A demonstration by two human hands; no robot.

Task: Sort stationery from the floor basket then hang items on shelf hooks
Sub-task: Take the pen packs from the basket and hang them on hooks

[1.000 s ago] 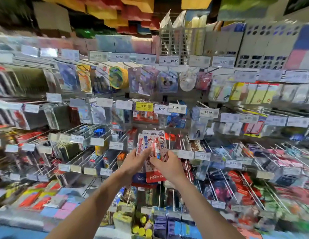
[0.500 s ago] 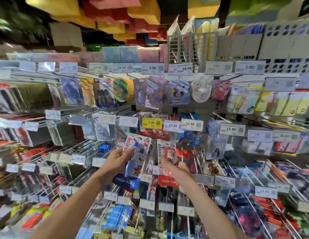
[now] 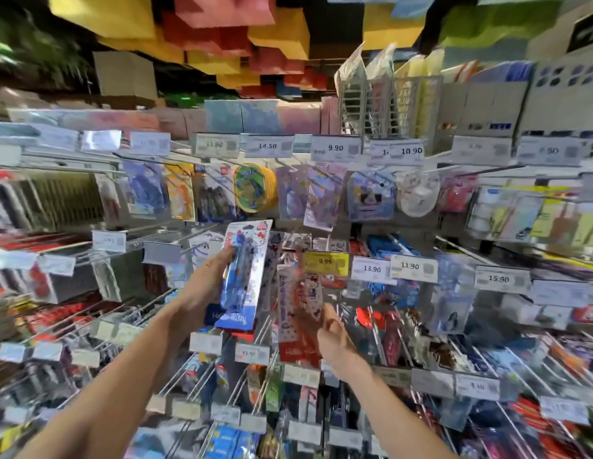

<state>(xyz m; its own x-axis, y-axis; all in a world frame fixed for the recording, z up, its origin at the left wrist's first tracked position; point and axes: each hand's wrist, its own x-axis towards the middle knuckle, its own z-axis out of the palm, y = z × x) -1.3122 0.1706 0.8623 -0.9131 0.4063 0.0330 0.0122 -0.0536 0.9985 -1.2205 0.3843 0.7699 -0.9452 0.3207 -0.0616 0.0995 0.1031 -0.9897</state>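
Our left hand (image 3: 202, 293) grasps a blue pack (image 3: 243, 270), a carded pen, by its left edge. The fingers wrap behind the card and the thumb lies on the front, so the top of the card stands free at twelve o'clock, where its hang hole would be (we cannot make out the hole). Our right hand (image 3: 333, 337) sits at four o'clock from it and grasps a red pack (image 3: 296, 303) low on its right edge. Blur softens the fingers, though the thumb seems to press the front. We judge that holding it low keeps the upper end clear to meet a wire.

The two packs are upright, side by side and just apart, lifted in front of the shelf rather than hung on it. We take this as the sorting step: blue in one hand, red in the other, each awaiting its own peg.

At one o'clock from the right hand a yellow price tag (image 3: 325, 262) caps a row. White price tags (image 3: 372, 269) run on toward three o'clock, and wire hooks (image 3: 374, 329) slope out below them. The floor basket is out of view.
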